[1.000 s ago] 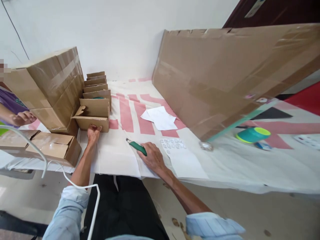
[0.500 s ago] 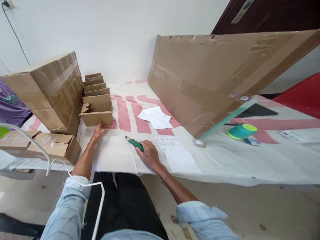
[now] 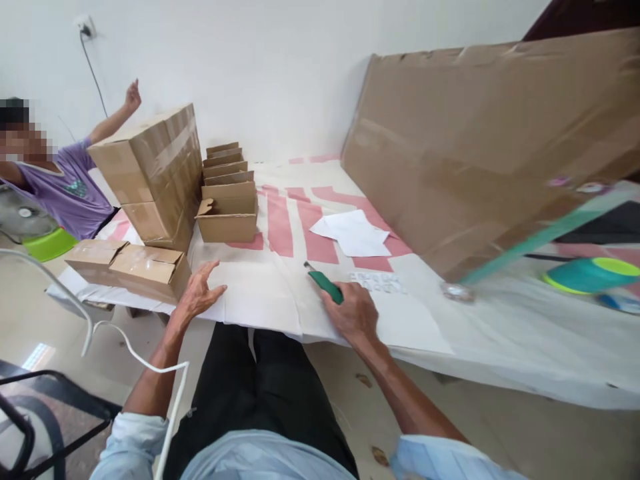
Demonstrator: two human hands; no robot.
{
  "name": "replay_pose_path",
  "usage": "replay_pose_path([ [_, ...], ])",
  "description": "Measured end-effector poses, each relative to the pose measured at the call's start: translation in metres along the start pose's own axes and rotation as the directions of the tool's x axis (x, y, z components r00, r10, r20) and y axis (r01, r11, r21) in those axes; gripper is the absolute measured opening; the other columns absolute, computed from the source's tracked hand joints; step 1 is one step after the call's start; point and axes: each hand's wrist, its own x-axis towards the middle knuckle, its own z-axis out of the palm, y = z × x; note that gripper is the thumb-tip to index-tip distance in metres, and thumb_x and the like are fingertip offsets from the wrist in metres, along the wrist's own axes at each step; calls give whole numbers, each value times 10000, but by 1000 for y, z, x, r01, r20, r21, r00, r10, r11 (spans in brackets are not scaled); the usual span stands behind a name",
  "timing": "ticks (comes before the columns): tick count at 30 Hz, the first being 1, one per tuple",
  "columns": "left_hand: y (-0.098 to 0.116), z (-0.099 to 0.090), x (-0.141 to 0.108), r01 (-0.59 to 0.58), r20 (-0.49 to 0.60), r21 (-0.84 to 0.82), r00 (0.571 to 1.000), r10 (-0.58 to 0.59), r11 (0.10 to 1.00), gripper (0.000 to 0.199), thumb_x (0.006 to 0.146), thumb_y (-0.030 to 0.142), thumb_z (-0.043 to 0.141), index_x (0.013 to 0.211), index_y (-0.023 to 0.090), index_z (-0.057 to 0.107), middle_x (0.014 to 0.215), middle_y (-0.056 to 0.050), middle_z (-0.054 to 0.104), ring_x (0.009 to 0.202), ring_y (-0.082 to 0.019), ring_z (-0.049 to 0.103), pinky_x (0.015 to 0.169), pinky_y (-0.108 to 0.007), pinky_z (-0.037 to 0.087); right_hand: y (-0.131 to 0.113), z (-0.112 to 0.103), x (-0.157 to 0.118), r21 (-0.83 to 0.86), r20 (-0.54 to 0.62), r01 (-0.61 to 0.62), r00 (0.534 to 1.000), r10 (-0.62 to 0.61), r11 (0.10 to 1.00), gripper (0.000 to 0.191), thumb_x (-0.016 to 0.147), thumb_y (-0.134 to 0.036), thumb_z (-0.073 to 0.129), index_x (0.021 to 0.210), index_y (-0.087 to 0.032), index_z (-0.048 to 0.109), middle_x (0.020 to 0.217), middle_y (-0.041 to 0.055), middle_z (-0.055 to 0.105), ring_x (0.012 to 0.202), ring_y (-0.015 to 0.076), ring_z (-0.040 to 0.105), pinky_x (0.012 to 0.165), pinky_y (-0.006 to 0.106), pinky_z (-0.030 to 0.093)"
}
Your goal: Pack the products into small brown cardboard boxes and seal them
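My left hand (image 3: pixel 201 291) is above the table's front edge with its fingers apart and nothing in it. Just beyond it stands a small open cardboard box (image 3: pixel 229 227), the nearest in a row of several. Two closed small boxes (image 3: pixel 147 270) lie to the left of that hand. A green-handled cutter (image 3: pixel 325 286) is held in my right hand (image 3: pixel 356 311), its tip pointing forward and left. Under and beside the right hand lies a white sheet (image 3: pixel 410 320) with small drawn shapes. Loose white papers (image 3: pixel 353 233) rest farther back.
Large taped cartons (image 3: pixel 160 173) stand at the left; a big cardboard panel (image 3: pixel 465 147) leans at the right. A teal and yellow roll (image 3: pixel 590 275) lies right. A white curved tube (image 3: pixel 180 393) crosses the lower left. A person in purple (image 3: pixel 83 187) raises an arm.
My left hand has come away from the open box, toward me, and its fingers have spread. The view has swung left, showing the other person. My right hand still holds the cutter.
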Motion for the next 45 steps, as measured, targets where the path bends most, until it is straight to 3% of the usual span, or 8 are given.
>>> replay_pose_path([
  [4, 5, -50, -8, -42, 20, 166, 999, 39, 985, 819, 813, 340, 857, 1558, 179, 556, 1612, -199, 569, 1551, -390, 486, 1311, -602, 364, -9, -8, -16, -132, 84, -1, 996, 12, 991, 284, 974, -353, 597, 1135, -160, 730, 1034, 153, 704, 988, 314, 563, 802, 390, 382],
  [12, 18, -139, 5, -221, 267, 325, 954, 135, 919, 1022, 762, 375, 904, 1655, 242, 424, 1717, -161, 433, 1602, -380, 410, 1324, -570, 351, -22, -14, -12, -161, 107, -9, 994, 26, 987, 281, 996, -326, 585, 1161, -152, 732, 1050, 151, 708, 1002, 310, 565, 793, 375, 343],
  [18, -2, -169, 13, -137, 433, 554, 890, -144, 821, 1238, 632, 317, 948, 1698, 283, 318, 1733, -185, 405, 1589, -436, 403, 1255, -618, 400, -24, -13, -11, -149, 100, -23, 994, 38, 989, 268, 999, -301, 587, 1161, -145, 733, 1045, 155, 705, 1004, 309, 565, 797, 376, 350],
  [24, -21, -170, 30, -198, 462, 723, 851, -250, 662, 1233, 600, 173, 847, 1705, 244, 303, 1753, -225, 361, 1606, -478, 342, 1218, -651, 386, -26, -12, -10, -132, 102, -54, 993, 68, 990, 265, 1000, -286, 594, 1177, -143, 730, 1072, 154, 711, 1037, 309, 568, 827, 376, 359],
  [30, -20, -158, 49, -215, 450, 574, 889, -85, 790, 1121, 544, 281, 904, 1591, 234, 504, 1590, -197, 556, 1474, -472, 516, 1218, -597, 406, -25, -10, -10, -123, 56, -89, 994, 97, 988, 280, 1000, -282, 579, 1204, -150, 716, 1083, 151, 703, 1041, 311, 556, 829, 380, 358],
  [38, 48, -48, 39, -294, 388, 354, 910, 146, 888, 1077, 596, 424, 992, 1558, 259, 536, 1515, -186, 597, 1386, -456, 575, 1223, -618, 346, -27, -15, -12, -120, 28, -56, 998, 60, 991, 232, 994, -288, 565, 1128, -168, 711, 1051, 140, 678, 1024, 305, 535, 835, 387, 359],
  [40, 61, -34, 37, -289, 372, 296, 913, 168, 910, 1131, 614, 476, 1001, 1601, 263, 492, 1573, -199, 559, 1440, -464, 539, 1242, -624, 330, -27, -18, -13, -129, 20, -35, 999, 38, 991, 228, 1003, -292, 548, 1118, -174, 706, 1055, 138, 675, 1029, 307, 532, 837, 389, 357],
  [45, 45, -68, 20, -185, 155, 53, 972, 174, 981, 1165, 700, 590, 943, 1681, 288, 391, 1712, -172, 428, 1582, -437, 411, 1306, -628, 294, -28, -22, -16, -133, -2, 9, 1000, -9, 991, 240, 1017, -287, 526, 1130, -166, 700, 1099, 147, 691, 1057, 314, 531, 876, 402, 355],
])
